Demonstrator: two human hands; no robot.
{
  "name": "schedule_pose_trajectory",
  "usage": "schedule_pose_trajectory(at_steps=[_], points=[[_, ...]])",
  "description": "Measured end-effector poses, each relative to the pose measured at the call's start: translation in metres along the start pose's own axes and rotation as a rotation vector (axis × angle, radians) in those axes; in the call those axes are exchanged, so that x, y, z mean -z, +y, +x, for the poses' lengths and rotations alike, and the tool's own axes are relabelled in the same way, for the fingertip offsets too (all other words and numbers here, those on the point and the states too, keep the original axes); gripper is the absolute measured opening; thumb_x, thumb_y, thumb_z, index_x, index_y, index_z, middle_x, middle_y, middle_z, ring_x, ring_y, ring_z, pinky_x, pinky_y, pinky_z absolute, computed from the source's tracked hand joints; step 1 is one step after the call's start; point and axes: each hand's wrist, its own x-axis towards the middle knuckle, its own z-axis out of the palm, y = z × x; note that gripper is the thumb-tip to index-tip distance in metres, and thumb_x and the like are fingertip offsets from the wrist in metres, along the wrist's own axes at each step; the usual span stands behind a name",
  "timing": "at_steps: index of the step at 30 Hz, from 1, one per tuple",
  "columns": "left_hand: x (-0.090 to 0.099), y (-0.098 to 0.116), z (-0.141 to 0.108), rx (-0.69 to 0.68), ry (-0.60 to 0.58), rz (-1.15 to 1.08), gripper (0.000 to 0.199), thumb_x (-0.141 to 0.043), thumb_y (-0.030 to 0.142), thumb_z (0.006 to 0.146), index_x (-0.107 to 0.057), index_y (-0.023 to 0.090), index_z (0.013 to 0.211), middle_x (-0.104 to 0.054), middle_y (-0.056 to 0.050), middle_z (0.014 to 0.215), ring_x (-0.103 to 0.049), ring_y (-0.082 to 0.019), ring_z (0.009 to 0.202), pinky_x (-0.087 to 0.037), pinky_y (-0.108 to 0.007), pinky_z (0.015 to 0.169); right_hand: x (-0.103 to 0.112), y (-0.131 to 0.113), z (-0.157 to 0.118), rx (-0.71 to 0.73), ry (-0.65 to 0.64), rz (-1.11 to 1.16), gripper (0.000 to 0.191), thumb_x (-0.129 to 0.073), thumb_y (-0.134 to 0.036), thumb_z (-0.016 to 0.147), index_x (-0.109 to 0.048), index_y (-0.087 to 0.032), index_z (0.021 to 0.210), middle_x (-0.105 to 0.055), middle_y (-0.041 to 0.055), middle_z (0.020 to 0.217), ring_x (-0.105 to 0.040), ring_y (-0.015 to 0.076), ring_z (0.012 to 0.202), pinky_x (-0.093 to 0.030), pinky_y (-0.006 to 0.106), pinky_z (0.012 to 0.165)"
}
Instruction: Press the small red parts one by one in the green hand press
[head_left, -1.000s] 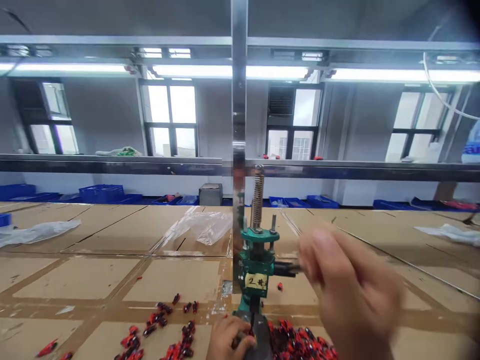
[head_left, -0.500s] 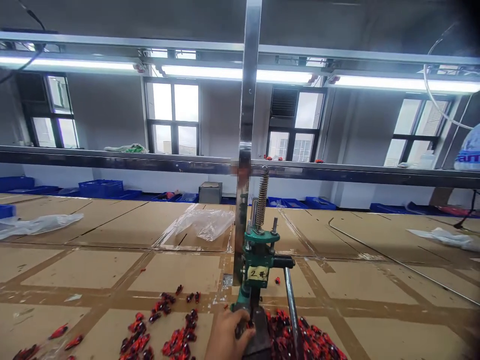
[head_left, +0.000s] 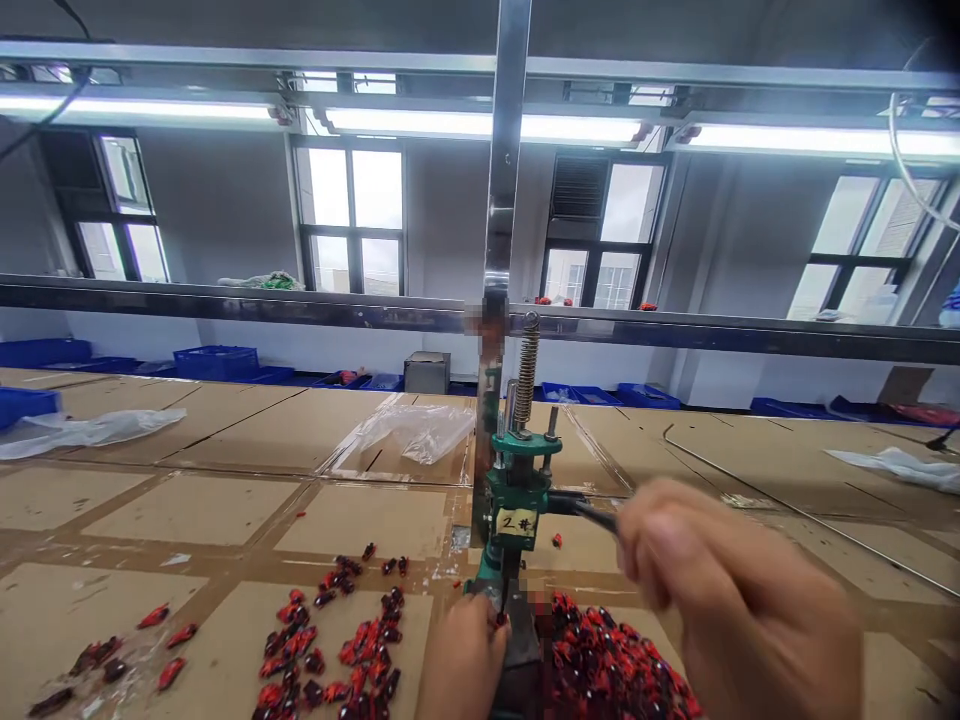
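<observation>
A green hand press [head_left: 517, 490] with a tall spring and a "2#" label stands near the middle. My left hand [head_left: 466, 650] is at the press's lower block, its fingers pinched on a small red and dark part [head_left: 501, 620], mostly hidden. To the right, my right hand [head_left: 697, 570] is wrapped round the end of the press's lever [head_left: 598, 515], which sticks out sideways. A heap of red and dark parts [head_left: 611, 655] lies right of the press; smaller groups of them [head_left: 367, 645] lie to its left.
Brown cardboard [head_left: 367, 520] covers the table. A metal post [head_left: 504, 200] rises behind the press. Clear plastic [head_left: 420, 430] lies farther back, and a thin metal rod [head_left: 787, 505] lies at the right. Blue bins [head_left: 216, 362] stand along the far side.
My right hand has come into view on the lever, which has swung up from hanging down to pointing right. My left hand stays at the block. The view has shifted slightly.
</observation>
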Motion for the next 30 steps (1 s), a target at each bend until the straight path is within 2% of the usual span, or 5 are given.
schedule_pose_trajectory(at_steps=[6,12,16,22,30], points=[[-0.007,0.044,-0.027,0.047,-0.233,0.037,0.028,-0.069,0.024,0.083,-0.075,0.023,0.110,-0.073,-0.009,0.115,-0.067,-0.034,0.109,-0.049,-0.043,0.092,-0.030,0.037,0.088,-0.111,0.185,0.116,0.049,-0.058,-0.042,0.095,-0.045,-0.017,0.054,-0.039,-0.0018,0.052,-0.036,0.0082,0.046,-0.023,0.029,0.045],[0.028,-0.036,-0.040,-0.065,-0.037,-0.045,0.027,-0.060,0.038,0.091,-0.073,0.027,0.113,-0.071,-0.005,0.119,-0.062,-0.025,0.115,-0.043,-0.035,0.101,-0.024,0.039,0.083,-0.073,0.142,0.195,0.047,-0.057,-0.036,0.096,-0.044,-0.017,0.055,-0.041,-0.0016,0.055,-0.038,0.0075,0.049,-0.026,0.029,0.048],[0.061,-0.086,-0.040,0.017,-0.076,0.176,0.026,-0.062,0.030,0.086,-0.075,0.025,0.108,-0.071,-0.007,0.115,-0.061,-0.028,0.113,-0.040,-0.040,0.099,-0.026,0.038,0.084,-0.039,0.153,0.245,0.046,-0.056,-0.032,0.096,-0.045,-0.017,0.055,-0.041,-0.0015,0.055,-0.038,0.0075,0.048,-0.027,0.030,0.049],[0.051,-0.093,-0.036,0.067,-0.201,0.364,0.033,-0.054,0.014,0.082,-0.077,0.028,0.100,-0.070,-0.008,0.116,-0.060,-0.030,0.114,-0.036,-0.044,0.098,-0.032,0.039,0.087,-0.035,0.198,0.299,0.047,-0.057,-0.037,0.095,-0.045,-0.018,0.054,-0.041,-0.0006,0.056,-0.038,0.0102,0.053,-0.029,0.030,0.051],[0.042,-0.095,-0.034,-0.061,-0.097,0.232,0.035,-0.044,0.015,0.091,-0.074,0.024,0.106,-0.072,-0.007,0.108,-0.062,-0.025,0.106,-0.041,-0.036,0.094,-0.025,0.042,0.084,-0.034,0.131,0.321,0.047,-0.056,-0.038,0.097,-0.044,-0.018,0.056,-0.041,-0.0002,0.058,-0.037,0.0097,0.054,-0.028,0.029,0.050]])
